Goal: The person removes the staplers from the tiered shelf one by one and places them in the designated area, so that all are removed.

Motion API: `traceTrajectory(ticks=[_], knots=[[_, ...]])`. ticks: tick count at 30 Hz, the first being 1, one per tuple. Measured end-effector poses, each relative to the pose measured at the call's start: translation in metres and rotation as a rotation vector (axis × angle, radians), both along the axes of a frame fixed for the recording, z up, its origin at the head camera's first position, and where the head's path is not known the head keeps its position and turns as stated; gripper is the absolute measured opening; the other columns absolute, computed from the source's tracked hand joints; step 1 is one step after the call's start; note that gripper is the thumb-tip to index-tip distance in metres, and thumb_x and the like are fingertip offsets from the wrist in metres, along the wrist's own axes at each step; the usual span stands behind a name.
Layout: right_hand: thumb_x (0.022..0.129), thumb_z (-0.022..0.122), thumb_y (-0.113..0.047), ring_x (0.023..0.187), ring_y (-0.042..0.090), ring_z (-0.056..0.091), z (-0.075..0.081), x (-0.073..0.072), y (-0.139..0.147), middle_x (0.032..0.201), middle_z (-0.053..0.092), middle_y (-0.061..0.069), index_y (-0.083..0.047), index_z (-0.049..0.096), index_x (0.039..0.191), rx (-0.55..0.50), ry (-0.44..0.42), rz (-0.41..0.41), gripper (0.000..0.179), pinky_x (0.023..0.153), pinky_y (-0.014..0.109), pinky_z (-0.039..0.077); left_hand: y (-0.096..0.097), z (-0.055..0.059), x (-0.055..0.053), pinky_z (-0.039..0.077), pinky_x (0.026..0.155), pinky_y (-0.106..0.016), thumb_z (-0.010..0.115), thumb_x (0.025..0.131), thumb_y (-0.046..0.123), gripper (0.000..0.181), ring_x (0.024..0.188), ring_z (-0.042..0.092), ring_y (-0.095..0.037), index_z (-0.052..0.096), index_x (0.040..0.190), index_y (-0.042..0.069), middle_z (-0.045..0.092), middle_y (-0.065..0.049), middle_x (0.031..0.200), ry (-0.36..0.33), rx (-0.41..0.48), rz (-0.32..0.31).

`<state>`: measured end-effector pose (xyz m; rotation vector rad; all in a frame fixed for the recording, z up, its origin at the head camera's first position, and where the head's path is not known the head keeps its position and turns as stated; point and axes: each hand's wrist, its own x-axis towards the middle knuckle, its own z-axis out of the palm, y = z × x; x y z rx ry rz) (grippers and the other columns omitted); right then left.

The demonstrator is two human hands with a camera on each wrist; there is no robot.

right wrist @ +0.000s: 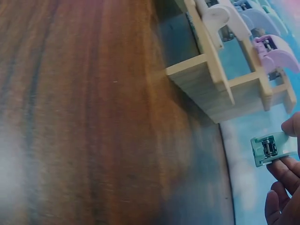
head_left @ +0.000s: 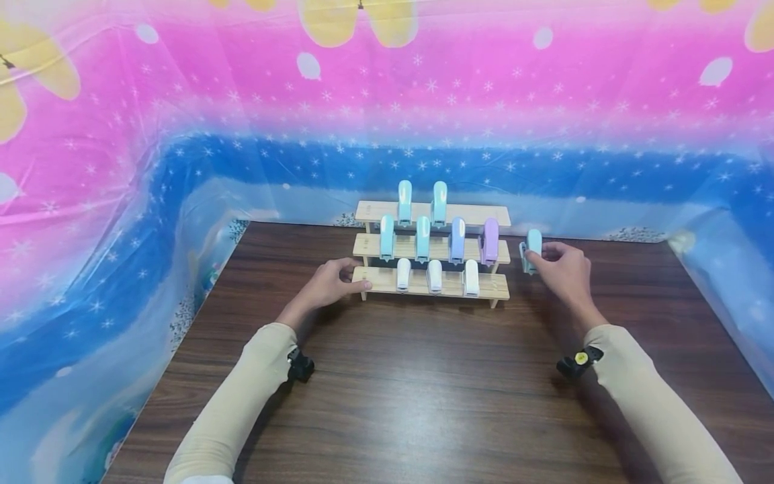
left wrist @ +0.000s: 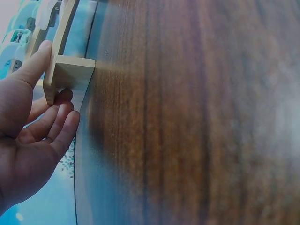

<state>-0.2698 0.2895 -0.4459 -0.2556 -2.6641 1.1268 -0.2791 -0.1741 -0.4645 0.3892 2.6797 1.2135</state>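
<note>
My right hand pinches a mint-green mini stapler between thumb and fingers, just off the right end of a three-step wooden rack. In the right wrist view this stapler shows its metal works. My left hand grips the left end of the lowest step, thumb on top and fingers curled beneath the board. Three white staplers line the bottom step. The middle step carries two mint ones, a blue one and a purple one. On the top step stand two mint staplers.
The rack stands near the back of a dark wood-grain table. Behind it and along both sides hangs a pink and blue patterned cloth. A black wrist camera sits on the left sleeve, another on the right.
</note>
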Motion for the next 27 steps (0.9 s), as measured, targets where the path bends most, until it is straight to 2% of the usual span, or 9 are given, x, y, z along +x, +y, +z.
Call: traceTrajectory(ticks=[6,14,22,27], knots=[[0.094,0.071,-0.047,0.095,0.031,0.065,-0.015,0.003,-0.001,0.109,0.073,0.020,0.000,0.070,0.122,0.012,-0.008,0.011,0.055,0.073,0.033,0.046,-0.001,0.000,0.000,0.057,0.080,-0.038,0.079,0.091,0.037,0.065,0.101,0.067,-0.028,0.057,0.139,-0.001,0.070,-0.018,0.118,-0.003,0.003,-0.002],[0.093,0.073,-0.042,0.094,0.033,0.065,-0.026,0.004,-0.002,0.110,0.073,0.020,0.001,0.070,0.120,0.020,-0.026,0.022,0.051,0.075,0.034,0.046,0.000,0.000,0.000,0.057,0.075,-0.035,0.080,0.091,0.036,0.065,0.093,0.068,-0.025,0.057,0.139,-0.001,0.070,-0.017,0.115,-0.009,0.002,0.002],[0.093,0.072,-0.043,0.096,0.033,0.066,-0.035,0.005,-0.002,0.111,0.073,0.020,0.000,0.070,0.122,0.045,-0.044,0.009,0.052,0.078,0.037,0.048,-0.001,0.000,0.001,0.056,0.084,-0.041,0.080,0.091,0.038,0.065,0.106,0.066,-0.029,0.058,0.138,0.000,0.070,-0.017,0.118,0.002,-0.007,0.003],[0.093,0.073,-0.041,0.097,0.034,0.066,-0.039,0.005,-0.003,0.112,0.073,0.020,0.001,0.070,0.122,0.035,-0.042,0.005,0.051,0.077,0.036,0.048,0.000,0.000,0.001,0.056,0.085,-0.043,0.080,0.090,0.038,0.065,0.107,0.066,-0.030,0.058,0.138,0.000,0.069,-0.017,0.118,0.001,-0.001,0.003]])
